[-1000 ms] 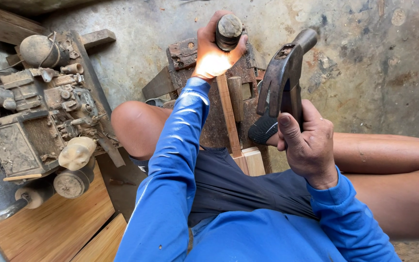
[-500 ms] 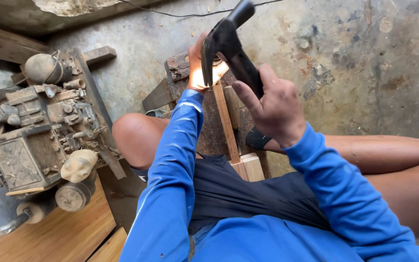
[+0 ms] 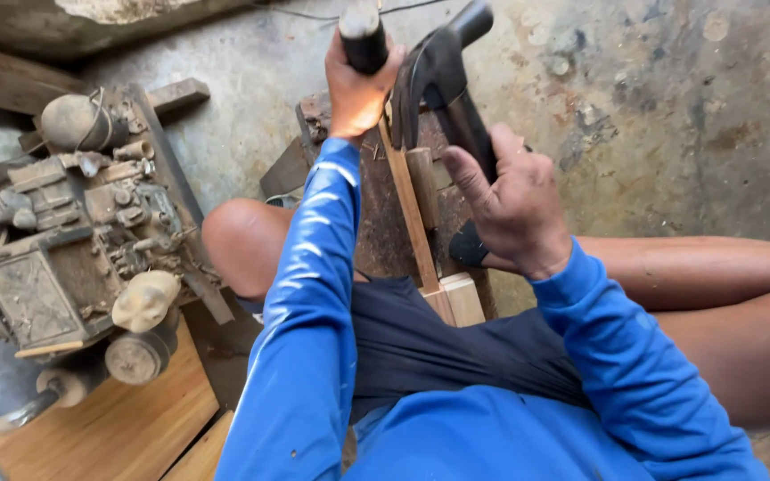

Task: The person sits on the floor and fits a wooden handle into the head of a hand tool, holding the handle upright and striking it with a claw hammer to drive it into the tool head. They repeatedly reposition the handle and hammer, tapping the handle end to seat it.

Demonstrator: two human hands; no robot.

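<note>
We see our right hand (image 3: 514, 209), clenched round a black hammer (image 3: 443, 85), now swung up toward twelve o'clock, closer to the dark cylindrical tool (image 3: 364, 37) that our left hand (image 3: 356, 89) grips above the wooden strip (image 3: 407, 209): a strike looks under way.

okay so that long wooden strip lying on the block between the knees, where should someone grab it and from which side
Grip the wooden strip at its near end, by the pale blocks next to the lap, coming from above. That end lies bare and within reach. The far end sits under the left hand with its dark round tool, and the right hand with the hammer hangs over the middle.
</note>
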